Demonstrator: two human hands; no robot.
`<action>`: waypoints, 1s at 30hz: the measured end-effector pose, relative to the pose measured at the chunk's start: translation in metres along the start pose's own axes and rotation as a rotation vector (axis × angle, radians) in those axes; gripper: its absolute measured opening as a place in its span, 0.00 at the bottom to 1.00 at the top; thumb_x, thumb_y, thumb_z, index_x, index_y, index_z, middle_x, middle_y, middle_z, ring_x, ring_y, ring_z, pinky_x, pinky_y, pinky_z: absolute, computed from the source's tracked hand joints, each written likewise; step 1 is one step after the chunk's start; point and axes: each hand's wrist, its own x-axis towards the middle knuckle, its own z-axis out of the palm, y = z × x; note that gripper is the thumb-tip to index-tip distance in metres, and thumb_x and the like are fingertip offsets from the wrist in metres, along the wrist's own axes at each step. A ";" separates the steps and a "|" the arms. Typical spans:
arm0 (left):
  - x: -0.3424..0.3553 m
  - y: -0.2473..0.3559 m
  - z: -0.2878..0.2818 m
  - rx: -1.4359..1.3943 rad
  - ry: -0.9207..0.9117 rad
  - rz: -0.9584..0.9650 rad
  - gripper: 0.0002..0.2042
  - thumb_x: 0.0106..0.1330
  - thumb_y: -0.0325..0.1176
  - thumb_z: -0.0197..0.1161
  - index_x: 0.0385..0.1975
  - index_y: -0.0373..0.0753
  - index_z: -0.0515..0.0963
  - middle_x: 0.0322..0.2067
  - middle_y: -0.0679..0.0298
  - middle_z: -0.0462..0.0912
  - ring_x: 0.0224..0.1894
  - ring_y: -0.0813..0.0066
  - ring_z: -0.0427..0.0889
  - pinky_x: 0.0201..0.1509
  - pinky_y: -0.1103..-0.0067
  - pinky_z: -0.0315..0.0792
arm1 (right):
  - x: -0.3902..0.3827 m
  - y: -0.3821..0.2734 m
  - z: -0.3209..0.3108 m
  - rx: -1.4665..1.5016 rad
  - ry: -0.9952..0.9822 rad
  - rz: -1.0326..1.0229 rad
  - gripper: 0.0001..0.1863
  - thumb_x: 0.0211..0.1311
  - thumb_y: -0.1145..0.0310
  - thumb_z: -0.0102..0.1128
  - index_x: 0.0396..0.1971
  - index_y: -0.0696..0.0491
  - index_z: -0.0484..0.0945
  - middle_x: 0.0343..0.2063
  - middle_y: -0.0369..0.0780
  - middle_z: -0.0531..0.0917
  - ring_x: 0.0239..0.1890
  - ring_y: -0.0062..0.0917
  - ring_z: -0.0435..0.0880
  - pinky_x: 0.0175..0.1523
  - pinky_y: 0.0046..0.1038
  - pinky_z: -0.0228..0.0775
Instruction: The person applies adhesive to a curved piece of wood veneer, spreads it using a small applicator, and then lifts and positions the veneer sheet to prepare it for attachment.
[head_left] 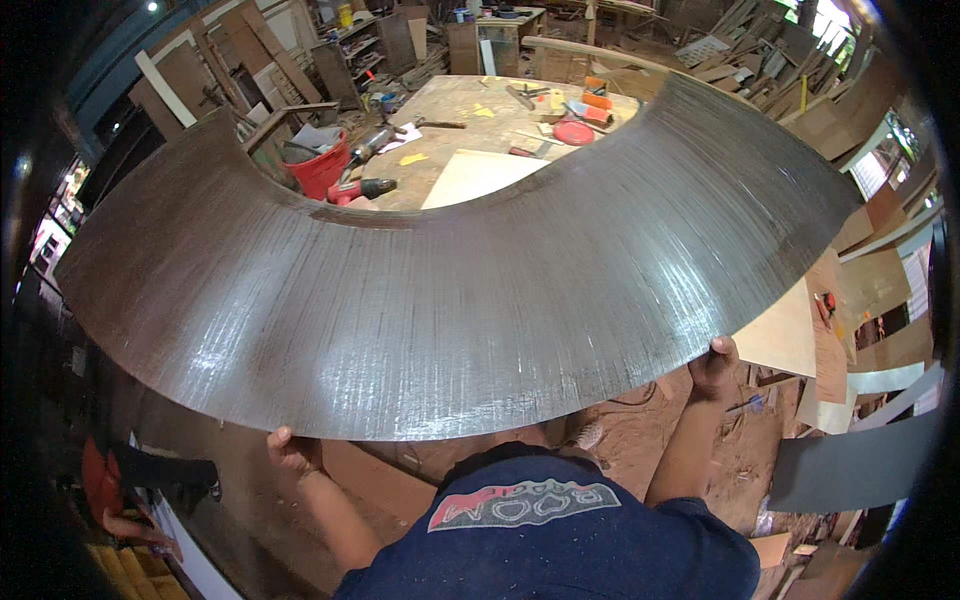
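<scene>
A large, dark grey-brown sheet of laminate or veneer (470,310), streaked and glossy, spreads across most of the view and looks strongly bowed. My left hand (295,452) grips its near edge left of the middle, with the fingers mostly hidden beneath. Farther right, my right hand (713,368) holds that same edge, its thumb showing by the rim. The sheet is raised over the workbench (440,110) and hides much of it.
On the bench are a red-and-black power tool (362,190), a red round lid (573,133) and a pale board (485,175). A red bucket (320,168) stands beside it. Boards (890,465) lean at right. Another person's arm (135,530) shows at lower left.
</scene>
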 end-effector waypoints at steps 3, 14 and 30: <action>-0.017 0.051 -0.050 0.106 0.158 0.094 0.37 0.48 0.37 0.63 0.64 0.32 0.70 0.57 0.54 0.79 0.58 0.53 0.79 0.64 0.59 0.74 | 0.025 0.052 0.019 0.065 -0.003 0.041 0.38 0.48 0.66 0.61 0.61 0.69 0.71 0.57 0.51 0.81 0.59 0.44 0.81 0.68 0.43 0.70; -0.011 0.116 -0.098 0.448 0.655 0.373 0.41 0.48 0.50 0.66 0.64 0.33 0.70 0.59 0.53 0.75 0.58 0.51 0.75 0.56 0.55 0.71 | 0.146 0.182 0.142 0.080 -0.163 0.170 0.12 0.49 0.71 0.61 0.34 0.58 0.74 0.26 0.38 0.69 0.27 0.29 0.68 0.35 0.34 0.57; 0.105 0.145 -0.132 0.312 0.596 0.645 0.10 0.58 0.34 0.64 0.34 0.35 0.84 0.40 0.51 0.87 0.49 0.59 0.81 0.56 0.68 0.74 | 0.330 0.310 0.263 0.286 -0.384 0.333 0.38 0.46 0.80 0.60 0.65 0.57 0.71 0.54 0.44 0.82 0.53 0.34 0.83 0.57 0.39 0.75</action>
